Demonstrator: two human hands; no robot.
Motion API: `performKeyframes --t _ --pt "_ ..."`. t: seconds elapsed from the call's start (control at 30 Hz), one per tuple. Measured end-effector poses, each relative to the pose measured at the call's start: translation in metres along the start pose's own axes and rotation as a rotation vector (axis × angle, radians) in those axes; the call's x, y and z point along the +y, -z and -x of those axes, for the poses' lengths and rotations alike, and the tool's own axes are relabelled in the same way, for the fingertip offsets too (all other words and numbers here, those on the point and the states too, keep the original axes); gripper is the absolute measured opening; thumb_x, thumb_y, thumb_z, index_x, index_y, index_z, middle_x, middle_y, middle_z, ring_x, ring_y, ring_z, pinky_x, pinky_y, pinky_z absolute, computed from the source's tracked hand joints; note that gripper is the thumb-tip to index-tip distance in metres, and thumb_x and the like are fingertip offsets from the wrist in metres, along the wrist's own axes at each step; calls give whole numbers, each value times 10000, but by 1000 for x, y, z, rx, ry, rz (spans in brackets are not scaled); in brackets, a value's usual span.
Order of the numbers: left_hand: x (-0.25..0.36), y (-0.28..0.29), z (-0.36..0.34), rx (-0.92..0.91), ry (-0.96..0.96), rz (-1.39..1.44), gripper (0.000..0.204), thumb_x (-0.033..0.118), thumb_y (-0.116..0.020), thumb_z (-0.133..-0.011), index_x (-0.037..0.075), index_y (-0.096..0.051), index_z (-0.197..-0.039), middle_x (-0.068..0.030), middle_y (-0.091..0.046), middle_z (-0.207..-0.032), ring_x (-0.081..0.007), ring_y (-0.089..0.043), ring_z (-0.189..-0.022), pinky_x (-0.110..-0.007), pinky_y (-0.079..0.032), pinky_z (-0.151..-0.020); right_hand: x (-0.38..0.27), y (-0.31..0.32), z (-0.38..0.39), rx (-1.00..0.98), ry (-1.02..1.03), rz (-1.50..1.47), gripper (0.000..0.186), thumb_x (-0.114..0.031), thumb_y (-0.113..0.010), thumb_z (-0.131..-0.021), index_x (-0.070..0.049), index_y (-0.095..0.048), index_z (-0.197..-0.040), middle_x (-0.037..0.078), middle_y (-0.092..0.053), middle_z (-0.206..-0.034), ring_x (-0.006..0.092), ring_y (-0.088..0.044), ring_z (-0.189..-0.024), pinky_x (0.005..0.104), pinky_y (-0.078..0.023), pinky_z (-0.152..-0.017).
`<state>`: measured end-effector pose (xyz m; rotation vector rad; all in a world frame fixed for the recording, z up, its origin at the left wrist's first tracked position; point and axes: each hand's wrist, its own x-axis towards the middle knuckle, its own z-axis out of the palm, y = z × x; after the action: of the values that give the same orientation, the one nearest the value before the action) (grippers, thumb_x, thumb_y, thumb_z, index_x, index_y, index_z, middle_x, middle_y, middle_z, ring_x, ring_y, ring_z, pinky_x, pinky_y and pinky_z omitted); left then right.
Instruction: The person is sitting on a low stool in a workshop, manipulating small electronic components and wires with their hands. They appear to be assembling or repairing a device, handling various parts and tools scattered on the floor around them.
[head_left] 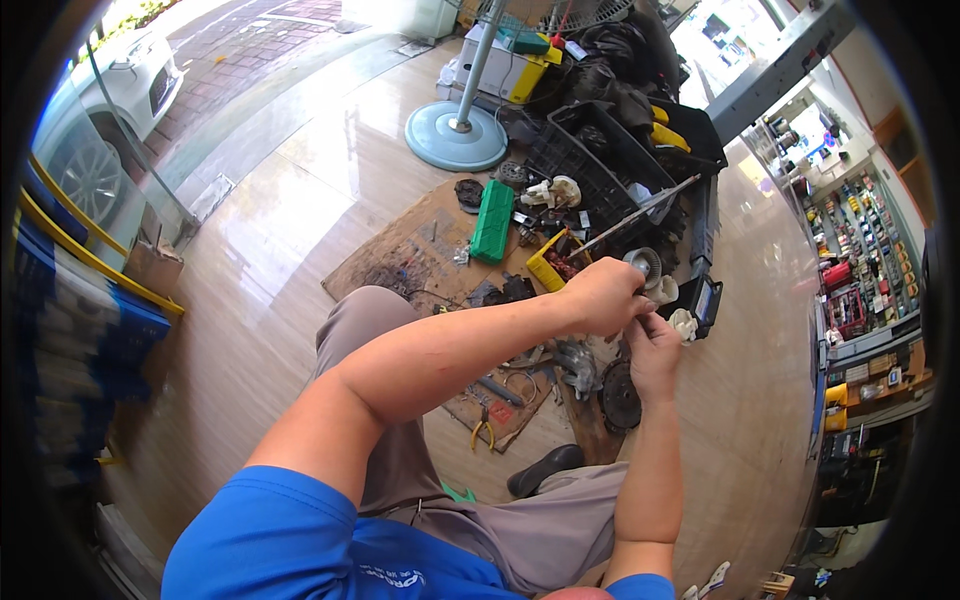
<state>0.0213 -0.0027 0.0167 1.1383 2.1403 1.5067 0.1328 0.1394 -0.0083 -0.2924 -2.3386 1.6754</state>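
My left hand [605, 296] reaches across to the right, its fingers bent into a pinch. Against its fingertips, my right hand [655, 355] is closed too. Whatever sits between them is too small and covered to make out. Just beyond the fingers are a grey ribbed round part [645, 264] and a white plastic piece [664, 291]. Another white toothed piece [684, 324] shows beside my right hand; whether I touch it cannot be told. Below the hands lie a crumpled silvery-grey item [578, 365] and a dark round disc [620, 396].
Greasy cardboard [385, 240] carries a green case [492, 222], a yellow bin [553, 262] and yellow-handled pliers [483, 430]. Black crates [570, 150] and a pale blue stand base [456, 135] stand beyond. Stocked shelves [870, 250] line the right; my shoe [545, 470] is close by.
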Motion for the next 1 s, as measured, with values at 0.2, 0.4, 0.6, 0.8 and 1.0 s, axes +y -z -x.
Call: performKeyframes --t 0.2,0.4,0.6,0.8,1.0 --pt "2 4 2 -18 -18 -18 304 271 -666 -915 -32 -682 -892 -229 -676 -807 -352 -687 -796 -412 -533 -714 -4 10 -1 -142 -113 -73 140 -90 -603 -987 5 -685 -1051 -48 -568 -729 26 -448 -607 197 -323 -530" --pt "-10 8 -5 -201 -87 431 287 245 -636 -967 -38 -681 -970 -72 -667 -800 -162 -611 -714 -330 -501 -653 -7 10 3 -236 -41 -431 183 -159 -659 -964 8 -670 -1038 -5 -618 -799 59 -518 -602 205 -379 -524" --pt "-18 10 -6 -396 -17 795 254 235 -617 -991 -10 -673 -1030 13 -610 -777 -64 -513 -635 -244 -419 -553 -5 13 5 -313 6 -576 261 -216 -696 -941 10 -657 -1065 13 -642 -877 69 -538 -606 212 -403 -526" --pt "-18 10 -9 -355 40 862 261 245 -624 -985 -6 -674 -1040 1 -609 -747 -67 -524 -596 -240 -417 -529 -9 14 2 -215 -60 -446 216 -220 -682 -955 -29 -663 -1053 5 -651 -840 55 -496 -576 200 -345 -487" --pt "-8 9 -7 -87 -108 129 317 278 -673 -929 -38 -689 -944 -121 -678 -757 -172 -645 -679 -327 -518 -631 -13 1 2 -109 -95 -223 191 -225 -644 -985 -46 -686 -1036 5 -634 -719 22 -438 -528 189 -298 -474"
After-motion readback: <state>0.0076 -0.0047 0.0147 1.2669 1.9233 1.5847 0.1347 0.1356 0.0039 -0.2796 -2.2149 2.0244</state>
